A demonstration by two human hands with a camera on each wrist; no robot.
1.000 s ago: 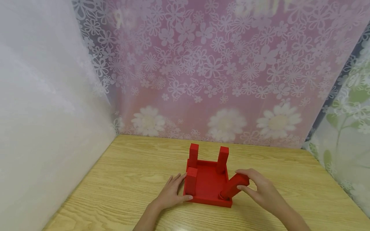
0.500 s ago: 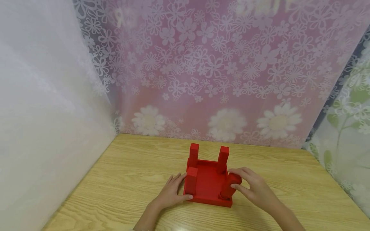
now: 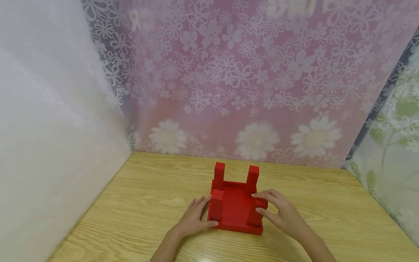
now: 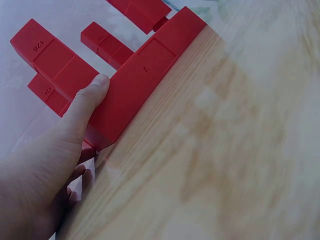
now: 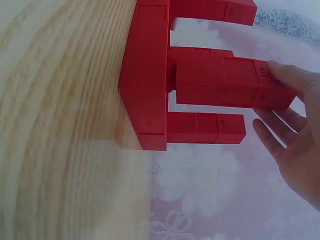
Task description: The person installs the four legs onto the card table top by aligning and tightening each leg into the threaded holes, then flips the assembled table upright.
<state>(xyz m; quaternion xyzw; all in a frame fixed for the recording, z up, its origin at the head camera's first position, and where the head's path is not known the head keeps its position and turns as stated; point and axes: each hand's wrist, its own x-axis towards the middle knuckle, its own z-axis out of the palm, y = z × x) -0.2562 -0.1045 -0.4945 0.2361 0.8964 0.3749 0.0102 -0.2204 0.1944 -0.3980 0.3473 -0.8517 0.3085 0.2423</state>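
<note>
A red tray-like base point(image 3: 235, 207) with square red legs standing at its corners lies on the table, like a small table upside down. My left hand point(image 3: 195, 217) holds its near left corner, thumb on the front edge and fingers along the left side, beside the near left leg point(image 3: 216, 206). With thumb and fingertips, my right hand point(image 3: 284, 215) pinches the top of the near right leg point(image 5: 215, 82). That leg stands almost upright on its corner, and a narrow neck shows between it and the base in the right wrist view.
Two far legs, the left one point(image 3: 219, 175) and the right one point(image 3: 252, 179), rise from the base's back corners. The wood-grain table point(image 3: 157, 185) ends at a pink flowered curtain point(image 3: 209, 91). A white sheet point(image 3: 59, 127) hangs at left.
The near right leg has swung from a rightward lean to almost upright. My right hand has moved left with it, still pinching its top. My left hand stays in place.
</note>
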